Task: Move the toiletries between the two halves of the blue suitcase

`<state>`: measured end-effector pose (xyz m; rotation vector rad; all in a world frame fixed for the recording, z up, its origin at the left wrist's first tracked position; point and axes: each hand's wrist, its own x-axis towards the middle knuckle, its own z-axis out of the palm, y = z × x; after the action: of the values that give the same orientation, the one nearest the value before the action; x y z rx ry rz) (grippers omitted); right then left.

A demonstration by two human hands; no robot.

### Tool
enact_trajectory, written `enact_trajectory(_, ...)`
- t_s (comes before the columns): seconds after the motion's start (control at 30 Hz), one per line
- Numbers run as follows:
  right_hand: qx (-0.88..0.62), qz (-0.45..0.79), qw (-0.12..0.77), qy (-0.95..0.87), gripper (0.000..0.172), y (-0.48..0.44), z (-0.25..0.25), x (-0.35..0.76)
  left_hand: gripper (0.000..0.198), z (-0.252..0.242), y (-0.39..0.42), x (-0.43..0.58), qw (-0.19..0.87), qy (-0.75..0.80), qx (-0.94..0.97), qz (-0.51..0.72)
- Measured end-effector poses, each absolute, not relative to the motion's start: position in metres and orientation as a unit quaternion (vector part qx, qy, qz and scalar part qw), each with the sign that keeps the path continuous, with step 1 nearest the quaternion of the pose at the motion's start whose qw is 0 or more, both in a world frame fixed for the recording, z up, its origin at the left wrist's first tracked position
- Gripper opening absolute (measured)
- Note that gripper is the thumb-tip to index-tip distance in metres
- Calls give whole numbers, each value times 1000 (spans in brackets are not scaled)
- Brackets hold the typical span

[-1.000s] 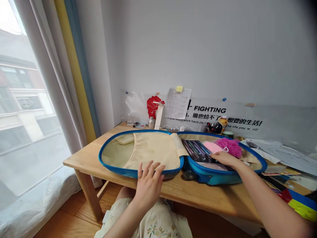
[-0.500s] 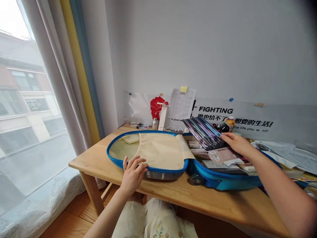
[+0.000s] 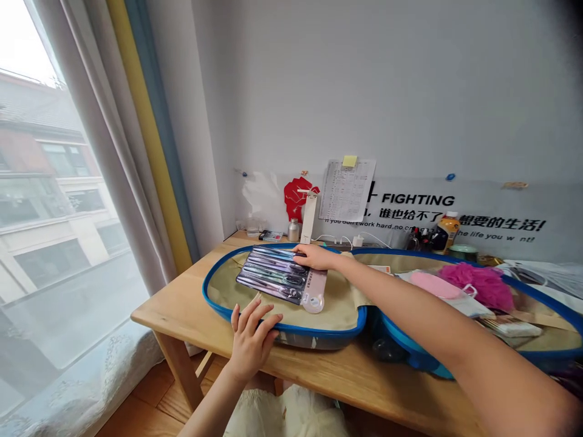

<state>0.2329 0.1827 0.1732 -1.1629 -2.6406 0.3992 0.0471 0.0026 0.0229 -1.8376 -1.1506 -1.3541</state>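
An open blue suitcase [image 3: 353,331] with a beige lining lies on the wooden table. My right hand [image 3: 314,256] grips the far edge of a flat pack of toothbrushes [image 3: 273,273], above the left half of the case. Several brushes show through its clear front, and a pink card end faces right. At the near blue rim of that half is my left hand [image 3: 255,334], fingers spread and slightly bent. Its fingertips meet the pale edge of the lining pocket; whether they hook it I cannot tell.
In the right half lie a bright pink bath puff [image 3: 478,285], a pink oval item [image 3: 436,285] and several packets. Behind the case stand a small metallic bottle [image 3: 293,229], a white lamp [image 3: 310,218] and an orange-labelled bottle [image 3: 446,233]. A curtained window is at left.
My right hand has carried the toothbrush pack leftward from the right half to over the left half. My left hand stays by the near rim. The view has shifted slightly.
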Motion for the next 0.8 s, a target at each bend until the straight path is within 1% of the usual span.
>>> enact_trajectory(0.2, -360, 70, 53, -929, 37, 201, 162, 184, 26, 17, 4, 47, 307, -445, -680, -496)
enact_trajectory(0.33, -397, -2, 30, -917, 38, 207, 152, 169, 28, 14, 4, 45, 311, -455, -687, -473)
enact_trajectory(0.47, -444, -71, 26, -893, 39, 207, 142, 166, 35, 11, 4, 32, 307, -490, -686, -442)
enact_trajectory(0.6, -464, -107, 28, -879, 40, 202, 137, 164, 43, 10, 6, 13, 294, -532, -655, -448)
enact_trajectory(0.7, -468, -110, 42, -876, 41, 197, 144, 166, 45, 8, 9, 5, 283, -543, -650, -450)
enact_trajectory(0.8, -476, -104, 68, -871, 41, 196, 161, 183, 47, 6, 12, 3, 279, -547, -645, -455)
